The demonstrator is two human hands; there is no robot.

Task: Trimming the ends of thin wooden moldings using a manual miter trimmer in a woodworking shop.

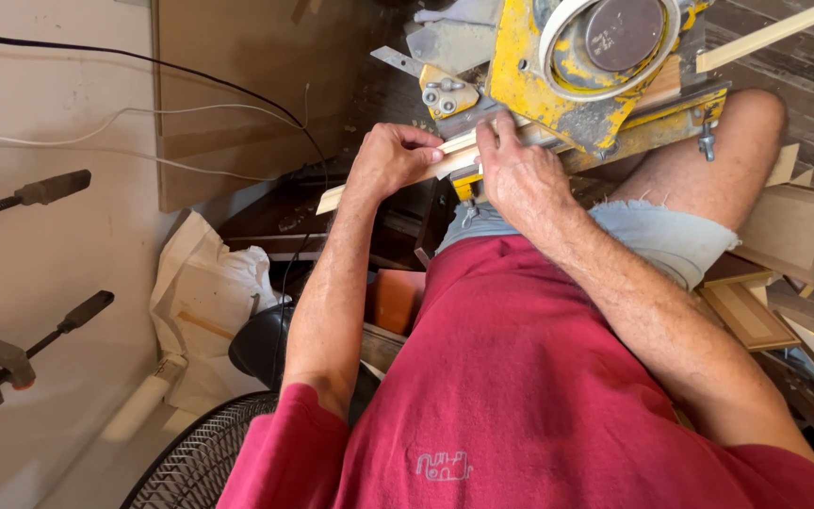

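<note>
A thin pale wooden strip (360,188) lies against the base of a worn yellow mitre saw (577,66). My left hand (391,158) is closed around the strip just left of the saw. My right hand (513,170) presses down on the strip at the saw's front edge, fingers spread flat over it. The strip's left end sticks out past my left hand; its right part is hidden under my right hand and the saw. I wear a red shirt and light denim shorts, and my bare knee (746,123) rises right of the saw.
Two bar clamps (30,193) (40,344) lie on the white surface at left, crossed by a black cable (237,90). A cardboard sheet (237,85), crumpled white paper (209,292) and a fan grille (190,462) sit left. Wooden frames (793,226) pile up at right.
</note>
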